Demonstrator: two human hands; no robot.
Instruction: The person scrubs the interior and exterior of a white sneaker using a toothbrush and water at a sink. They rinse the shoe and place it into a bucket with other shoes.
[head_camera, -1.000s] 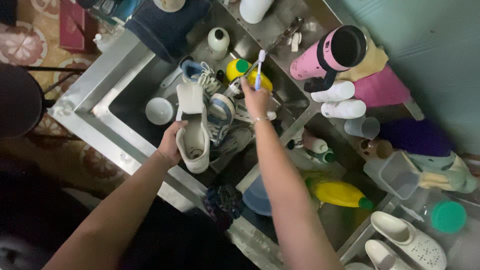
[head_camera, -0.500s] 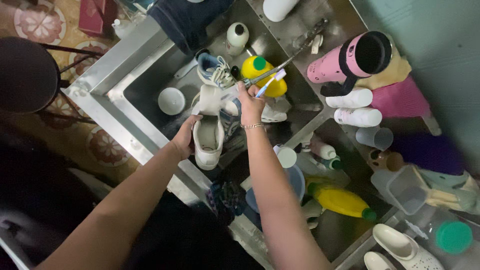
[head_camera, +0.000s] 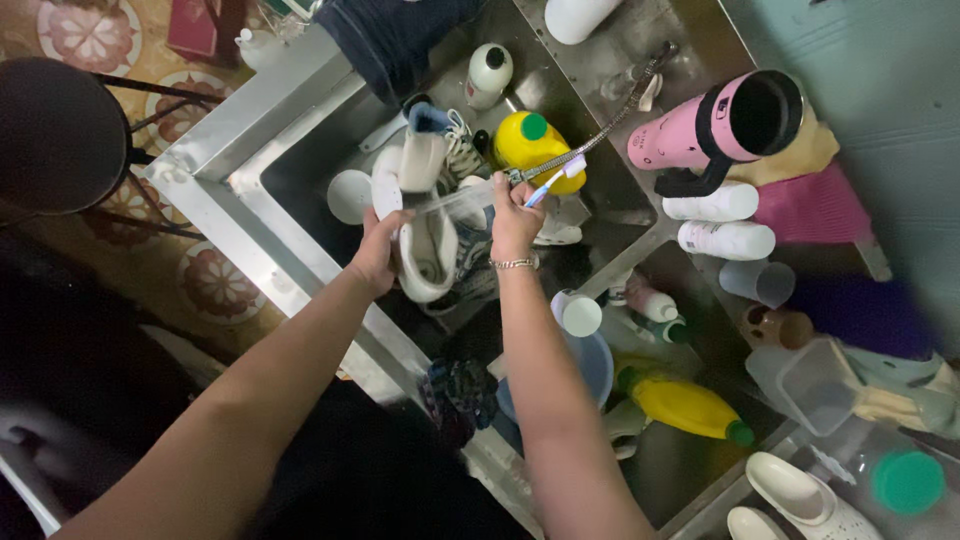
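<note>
My left hand (head_camera: 379, 252) grips a white sneaker (head_camera: 426, 250) by its heel side and holds it tilted over the steel sink (head_camera: 250, 130). My right hand (head_camera: 516, 215) is closed around the head of a flexible metal spray hose (head_camera: 600, 135) and also holds a toothbrush (head_camera: 556, 178) with a white and purple head. A stream of water runs from the hose head toward the white sneaker. Another sneaker with blue trim (head_camera: 450, 140) lies in the basin just behind.
In the sink are a white bowl (head_camera: 347, 195), a yellow bottle with a green cap (head_camera: 537, 148) and a white bottle (head_camera: 489, 73). On the right stand a pink flask (head_camera: 720, 125), white shoes (head_camera: 720, 220), a yellow bottle (head_camera: 690, 408), cups and white clogs (head_camera: 800, 495).
My right hand has taken hold of the spray hose head, and water now hits the sneaker. My left hand has lifted and tilted the white sneaker toward the hose.
</note>
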